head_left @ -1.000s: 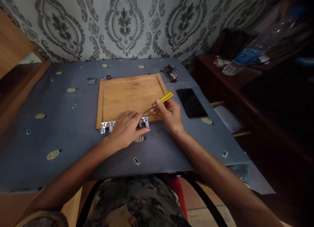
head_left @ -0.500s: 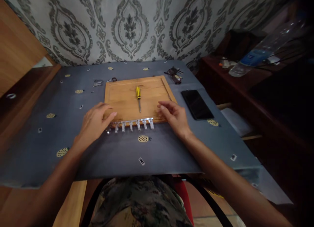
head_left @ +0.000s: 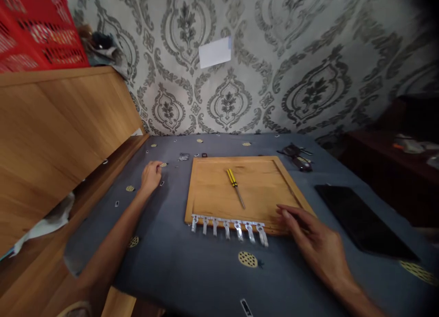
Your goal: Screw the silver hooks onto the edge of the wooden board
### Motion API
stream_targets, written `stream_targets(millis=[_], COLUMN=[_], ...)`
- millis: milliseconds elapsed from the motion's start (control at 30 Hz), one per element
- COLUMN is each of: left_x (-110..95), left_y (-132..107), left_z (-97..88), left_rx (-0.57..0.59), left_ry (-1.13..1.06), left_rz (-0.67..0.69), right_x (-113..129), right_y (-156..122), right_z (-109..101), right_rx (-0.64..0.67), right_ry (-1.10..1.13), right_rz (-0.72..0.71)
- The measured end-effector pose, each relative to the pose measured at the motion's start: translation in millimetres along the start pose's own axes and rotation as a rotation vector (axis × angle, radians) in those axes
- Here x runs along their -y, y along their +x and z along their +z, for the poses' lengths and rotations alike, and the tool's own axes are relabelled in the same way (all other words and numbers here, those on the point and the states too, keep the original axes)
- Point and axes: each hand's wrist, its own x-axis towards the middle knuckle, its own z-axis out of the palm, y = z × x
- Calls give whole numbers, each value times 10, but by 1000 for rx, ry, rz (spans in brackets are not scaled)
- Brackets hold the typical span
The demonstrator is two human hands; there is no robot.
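A shallow wooden tray-like board (head_left: 209, 184) with raised edges lies on the cloth-covered table. On it rests a screwdriver (head_left: 236, 187) with a yellow and black handle, its tip toward me. Along the board's front edge runs a metal strip of several hook-like clips (head_left: 226, 229), overhanging the rim. My right hand (head_left: 318, 246) is at the front right corner of the board, thumb and fingers slightly apart, nothing seen in them. Left of the board, my left hand (head_left: 151, 176) is over the cloth with fingers curled together; what they hold, if anything, is hidden. Small metal pieces (head_left: 183, 156) lie just beyond it.
A black phone (head_left: 363, 221) and a dark bundle with keys (head_left: 297, 156) lie right of the board. A wooden cabinet (head_left: 61, 129) borders the table's left, with a red basket (head_left: 41, 29) on top. Patterned wallpaper (head_left: 228, 102) rises behind.
My left hand has left the board's front left corner and moved left and away from me. My right hand stays by the right corner. The view has turned left and up.
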Motion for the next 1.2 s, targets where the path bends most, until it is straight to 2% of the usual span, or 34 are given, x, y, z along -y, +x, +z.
stream_targets(millis=[100, 233, 400, 600, 833, 1033, 1200], left_x=[-77, -305, -413, -392, -492, -353, -250], left_y=[177, 354, 463, 530, 522, 386, 463], left_z=[133, 322, 441, 426, 394, 354, 311], left_rx=[1, 28, 94, 127, 101, 99, 80], left_ry=[9, 18, 38, 49, 39, 11, 1], left_rz=[62, 156, 138, 103, 199, 188, 143], right_x=[-8, -6, -36, -56, -22, -29, -23], right_y=[14, 41, 35, 37, 48, 36, 49], right_z=[-8, -18, -57, -58, -70, -81, -83], right_rx=[7, 1, -9, -19, -32, -22, 7], right_ry=[-17, -39, -72, -79, -93, -80, -82], right_rz=[1, -8, -3, -6, -8, -6, -9])
